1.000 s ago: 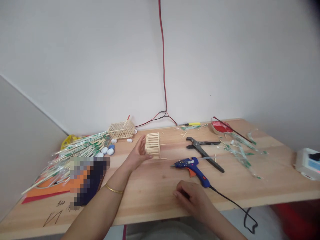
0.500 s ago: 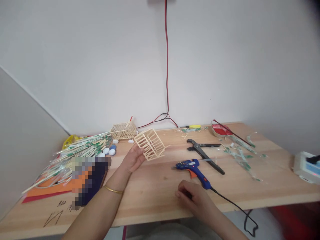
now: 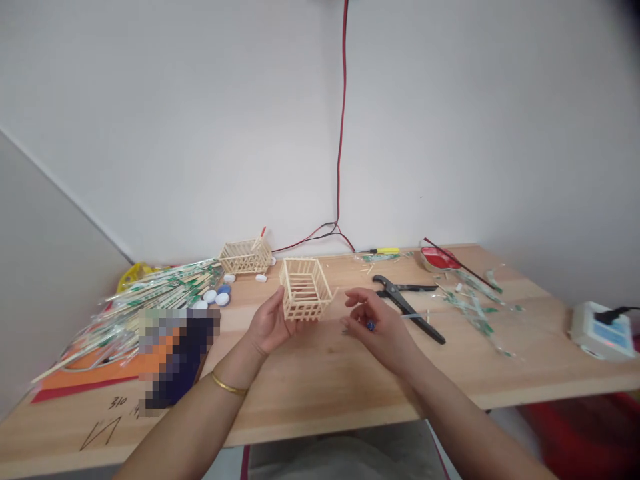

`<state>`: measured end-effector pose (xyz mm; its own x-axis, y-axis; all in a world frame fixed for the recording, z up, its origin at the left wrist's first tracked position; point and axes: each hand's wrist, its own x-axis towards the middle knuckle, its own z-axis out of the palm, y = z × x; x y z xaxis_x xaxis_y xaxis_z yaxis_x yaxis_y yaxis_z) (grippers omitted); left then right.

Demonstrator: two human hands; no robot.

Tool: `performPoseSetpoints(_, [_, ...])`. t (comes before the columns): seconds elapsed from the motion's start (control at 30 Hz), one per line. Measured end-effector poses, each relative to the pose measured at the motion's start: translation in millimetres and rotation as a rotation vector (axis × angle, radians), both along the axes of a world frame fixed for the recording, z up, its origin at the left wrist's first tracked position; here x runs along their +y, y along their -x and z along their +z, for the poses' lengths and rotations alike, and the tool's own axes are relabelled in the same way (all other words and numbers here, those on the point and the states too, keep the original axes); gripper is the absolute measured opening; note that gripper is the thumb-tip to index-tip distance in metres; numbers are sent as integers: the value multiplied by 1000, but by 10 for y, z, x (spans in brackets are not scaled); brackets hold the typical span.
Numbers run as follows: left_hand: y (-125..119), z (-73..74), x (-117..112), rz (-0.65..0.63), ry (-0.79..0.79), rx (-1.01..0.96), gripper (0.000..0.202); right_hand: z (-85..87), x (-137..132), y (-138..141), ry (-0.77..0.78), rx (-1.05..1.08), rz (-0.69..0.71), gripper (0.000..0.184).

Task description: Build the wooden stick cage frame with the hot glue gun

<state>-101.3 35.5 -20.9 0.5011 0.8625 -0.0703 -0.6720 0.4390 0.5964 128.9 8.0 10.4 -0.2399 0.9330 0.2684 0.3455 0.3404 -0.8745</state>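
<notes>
My left hand [image 3: 270, 325] is closed on the side of a small open-topped stick basket [image 3: 305, 293], a frame of pale wooden sticks held just above the table. To its right, my right hand [image 3: 377, 330] has its fingers curved and apart, near a thin stick end that juts from the basket's corner. Beneath and behind this hand lies the blue glue gun [image 3: 371, 325], mostly hidden, with only its nozzle end and a bit of blue showing. A finished-looking stick cart [image 3: 245, 257] with white cap wheels stands at the back, left of the basket.
Wrapped chopsticks [image 3: 170, 293] lie heaped on the left beside white and blue bottle caps [image 3: 223, 299]. Black-handled cutters [image 3: 413, 310], a yellow-handled screwdriver [image 3: 387, 251], a red dish [image 3: 440, 258] and torn wrappers [image 3: 480, 313] lie on the right. A power strip [image 3: 603, 330] sits at the right edge.
My left hand has turned the basket more upright, its opening facing me. My right hand has risen from the table's front edge toward the basket, its fingers opening, and now covers the glue gun.
</notes>
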Motion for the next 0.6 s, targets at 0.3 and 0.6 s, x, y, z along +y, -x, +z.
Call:
performPoseSetpoints(0.3, [-32,2,-5,-15,45,-1,48,178,125,232,-32,83,105,32])
performPoseSetpoints(0.6, [-44,-49,-4,-85,90,41,52,182,247,216,-7,24,153,15])
